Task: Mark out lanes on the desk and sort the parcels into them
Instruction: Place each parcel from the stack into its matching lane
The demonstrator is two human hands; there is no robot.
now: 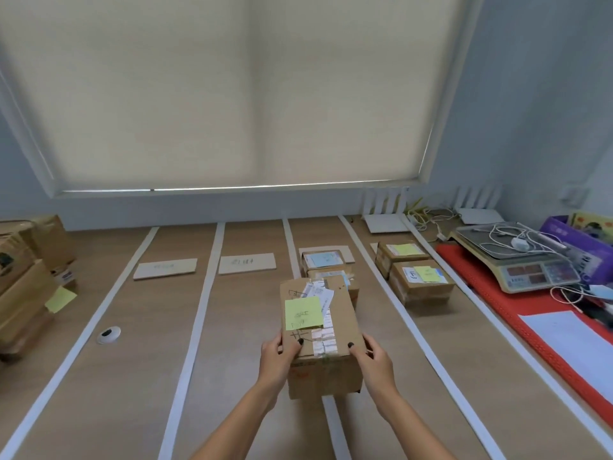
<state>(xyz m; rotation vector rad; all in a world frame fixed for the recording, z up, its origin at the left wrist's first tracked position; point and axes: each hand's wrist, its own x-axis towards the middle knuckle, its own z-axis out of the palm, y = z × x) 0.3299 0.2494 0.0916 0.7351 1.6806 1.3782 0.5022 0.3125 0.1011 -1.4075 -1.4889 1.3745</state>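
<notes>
I see the wooden desk [109,393] split by white tape strips [195,327] under a drawn blind [232,94], a scale [517,263] at right. At lower centre, my left hand [277,355] and right hand [373,358] clasp the parcel [318,340] between them, thumbs on top.

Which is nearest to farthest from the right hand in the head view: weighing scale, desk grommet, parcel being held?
1. Held parcel, gripped by the right hand.
2. Weighing scale, far right on red mat.
3. Desk grommet, left lane, past the left hand.
</notes>
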